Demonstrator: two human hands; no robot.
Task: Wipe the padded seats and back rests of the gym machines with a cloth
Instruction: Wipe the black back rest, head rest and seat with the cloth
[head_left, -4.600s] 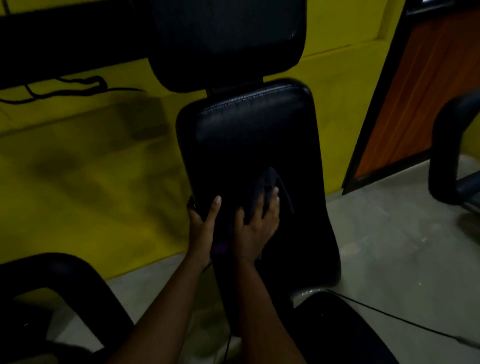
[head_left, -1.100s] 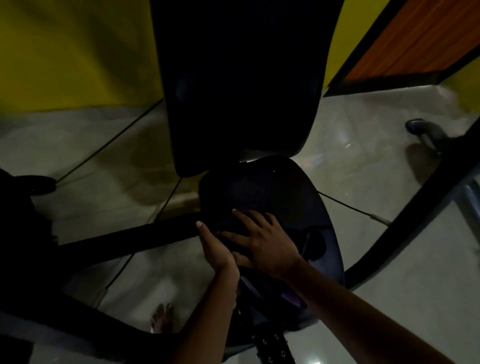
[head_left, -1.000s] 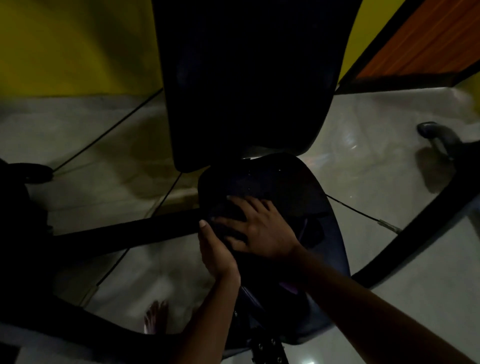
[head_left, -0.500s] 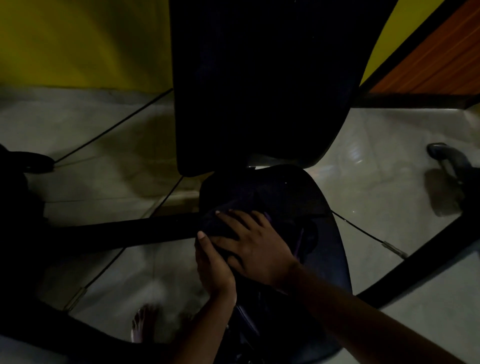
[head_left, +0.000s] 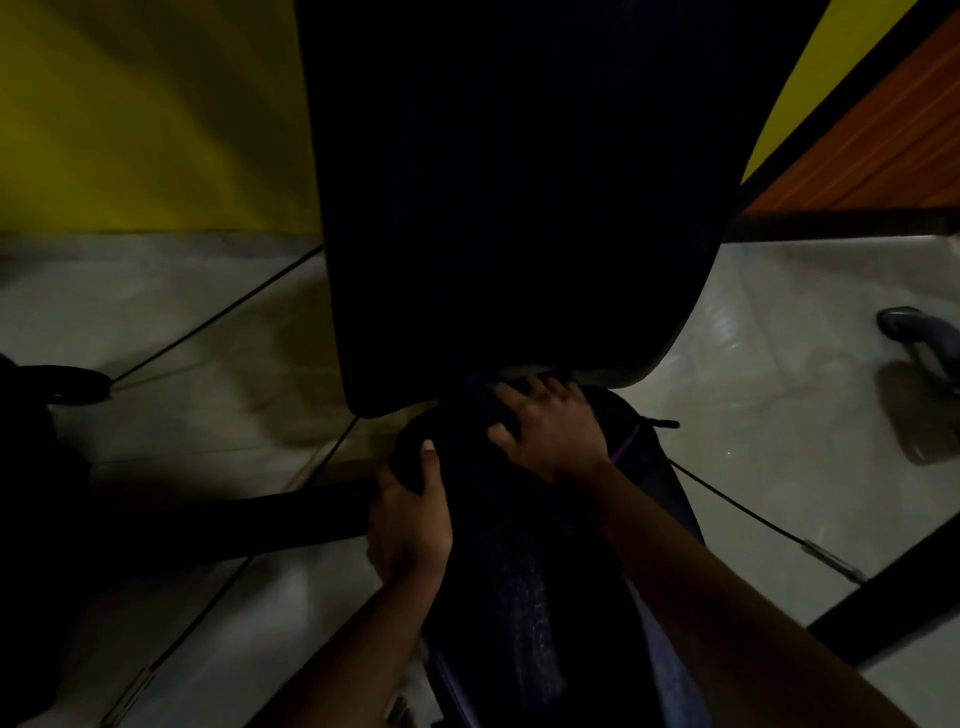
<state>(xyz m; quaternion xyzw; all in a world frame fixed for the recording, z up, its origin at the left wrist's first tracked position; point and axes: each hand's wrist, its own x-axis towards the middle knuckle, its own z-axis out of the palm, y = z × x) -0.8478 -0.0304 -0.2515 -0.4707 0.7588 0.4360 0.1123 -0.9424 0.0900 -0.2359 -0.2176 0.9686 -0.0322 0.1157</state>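
A black padded seat (head_left: 519, 571) runs up the middle of the head view, with the tall black back rest (head_left: 509, 208) above it. A dark cloth (head_left: 475, 402) with a purple edge lies at the seat's rear, just under the back rest. My right hand (head_left: 550, 431) presses on the cloth with spread fingers. My left hand (head_left: 410, 514) grips the seat's left edge, thumb on top and fingers hidden underneath. The light is dim and the cloth's outline is hard to make out.
A yellow wall (head_left: 130, 114) stands behind, with an orange-brown door panel (head_left: 883, 145) at the upper right. On the pale floor lie a black frame bar (head_left: 182, 525), thin cables (head_left: 218, 312), a machine foot (head_left: 914, 332) and a diagonal black bar (head_left: 883, 587).
My right hand has slid the cloth from the seat's left-middle back to its rear edge under the back rest. My left hand has kept its hold on the seat's left edge.
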